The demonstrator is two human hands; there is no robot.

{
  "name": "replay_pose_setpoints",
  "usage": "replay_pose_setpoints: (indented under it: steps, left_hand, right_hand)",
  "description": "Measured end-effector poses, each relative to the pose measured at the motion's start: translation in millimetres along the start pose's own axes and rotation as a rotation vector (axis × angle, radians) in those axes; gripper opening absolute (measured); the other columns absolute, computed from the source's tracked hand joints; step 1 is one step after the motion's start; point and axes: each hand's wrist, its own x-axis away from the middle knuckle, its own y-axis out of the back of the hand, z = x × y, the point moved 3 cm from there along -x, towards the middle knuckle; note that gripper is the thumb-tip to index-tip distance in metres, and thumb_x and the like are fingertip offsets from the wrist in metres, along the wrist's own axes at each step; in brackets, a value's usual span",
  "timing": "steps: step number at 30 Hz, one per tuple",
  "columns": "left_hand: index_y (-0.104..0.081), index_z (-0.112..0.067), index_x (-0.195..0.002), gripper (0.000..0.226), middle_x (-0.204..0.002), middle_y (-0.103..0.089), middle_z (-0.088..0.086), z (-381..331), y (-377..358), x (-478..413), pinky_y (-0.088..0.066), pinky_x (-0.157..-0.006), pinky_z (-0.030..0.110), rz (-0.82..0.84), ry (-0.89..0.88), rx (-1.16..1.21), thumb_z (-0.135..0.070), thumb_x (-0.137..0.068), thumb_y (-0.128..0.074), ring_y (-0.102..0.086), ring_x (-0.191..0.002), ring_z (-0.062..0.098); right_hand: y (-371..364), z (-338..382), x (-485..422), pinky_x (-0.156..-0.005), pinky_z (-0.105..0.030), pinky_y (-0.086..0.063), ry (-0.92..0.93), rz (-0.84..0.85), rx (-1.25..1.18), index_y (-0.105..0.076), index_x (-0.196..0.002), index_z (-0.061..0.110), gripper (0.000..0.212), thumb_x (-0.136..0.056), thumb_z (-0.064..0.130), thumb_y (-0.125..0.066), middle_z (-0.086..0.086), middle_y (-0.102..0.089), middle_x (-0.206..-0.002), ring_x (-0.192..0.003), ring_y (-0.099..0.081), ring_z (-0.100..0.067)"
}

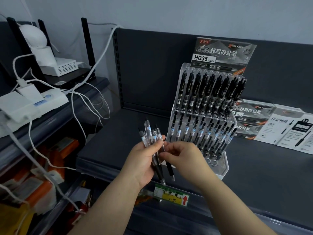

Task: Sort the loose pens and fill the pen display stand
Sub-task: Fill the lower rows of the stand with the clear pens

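Observation:
A clear acrylic pen display stand (225, 168) stands on a dark shelf, with a row of black pens (211, 89) in its top tier and a second row of clear-barrelled pens (201, 131) below; the lowest front holes look empty. My left hand (144, 160) grips a bundle of several clear pens with black grips (151, 134), tips pointing down, just left of the stand. My right hand (183, 156) pinches one pen (169, 168) of that bundle between thumb and fingers.
Pen boxes (250, 116) and a white package (291, 131) lie flat to the right of the stand. A price label (171, 195) sits on the shelf's front edge. At left are a power strip (33, 102), white cables (76, 99), a router and orange goods lower down.

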Motion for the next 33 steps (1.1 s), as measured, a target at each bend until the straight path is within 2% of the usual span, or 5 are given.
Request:
replay_pose_setpoints:
  steps: [5, 8, 12, 17, 33]
  left_hand:
    - [-0.070, -0.009, -0.095, 0.016, -0.082, -0.071, 0.006, 0, -7, 0, -0.052, -0.070, 0.034, 0.012, -0.040, -0.017, -0.010, -0.090, -0.055, -0.066, -0.081, 0.022]
    - [-0.070, -0.008, -0.097, 0.017, -0.090, -0.071, 0.008, 2, -9, 0, -0.053, -0.073, 0.034, 0.007, -0.051, -0.004, -0.010, -0.090, -0.055, -0.067, -0.087, 0.023]
    - [-0.070, -0.008, -0.099, 0.018, -0.082, -0.068, 0.005, 3, -7, -3, -0.054, -0.081, 0.036, -0.068, -0.069, 0.027, -0.011, -0.092, -0.054, -0.066, -0.088, 0.021]
    - [-0.068, -0.010, -0.104, 0.022, -0.069, -0.050, -0.002, 4, -2, -5, -0.042, -0.058, 0.024, -0.139, -0.055, -0.004, -0.022, -0.094, -0.053, -0.047, -0.062, 0.010]
    - [-0.062, -0.009, -0.089, 0.014, -0.066, -0.062, 0.002, -2, -2, -2, -0.045, -0.056, 0.024, -0.056, -0.065, -0.037, -0.010, -0.095, -0.049, -0.054, -0.060, 0.012]
  right_hand:
    - [11, 2, 0, -0.049, -0.012, -0.038, 0.011, 0.109, 0.034, -0.071, -0.083, 0.016, 0.014, -0.090, 0.019, -0.060, 0.004, -0.059, -0.061, -0.047, -0.046, 0.000]
    - [17, 1, -1, -0.057, -0.017, -0.043, 0.001, 0.115, 0.006, -0.070, -0.079, 0.020, 0.014, -0.089, 0.019, -0.060, 0.003, -0.064, -0.066, -0.055, -0.051, -0.001]
    - [35, -2, -4, -0.066, -0.026, -0.053, -0.006, -0.171, -0.115, -0.065, -0.086, 0.022, 0.005, -0.088, 0.020, -0.061, 0.004, -0.067, -0.074, -0.065, -0.060, -0.008]
    - [47, -11, -12, -0.059, -0.020, -0.048, 0.007, -0.397, -0.037, -0.062, -0.087, 0.022, 0.001, -0.088, 0.022, -0.062, 0.002, -0.067, -0.076, -0.067, -0.062, -0.012]
    - [28, -36, -21, -0.055, -0.016, -0.043, -0.038, -0.375, 0.352, -0.065, -0.095, 0.011, 0.015, -0.088, 0.025, -0.063, 0.002, -0.064, -0.075, -0.068, -0.060, -0.013]
